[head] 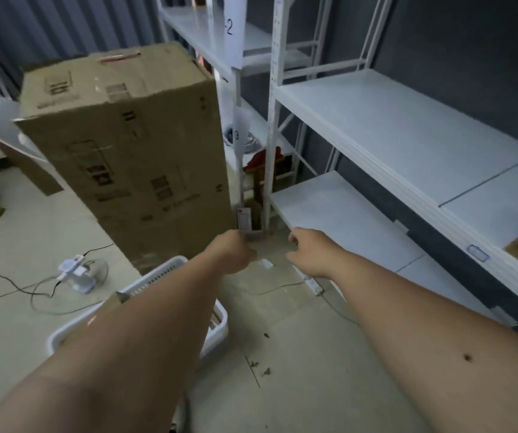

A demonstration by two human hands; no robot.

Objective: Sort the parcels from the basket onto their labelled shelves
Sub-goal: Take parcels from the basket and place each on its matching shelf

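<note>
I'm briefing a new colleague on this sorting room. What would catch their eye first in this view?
The tall cardboard box standing on the floor at left centre dominates, close beside the white shelf racks that fill the right side. Both bare forearms stretch forward, the left hand and right hand loosely curled and holding nothing above the floor. The white basket sits lower left, partly hidden under the left arm.
</note>
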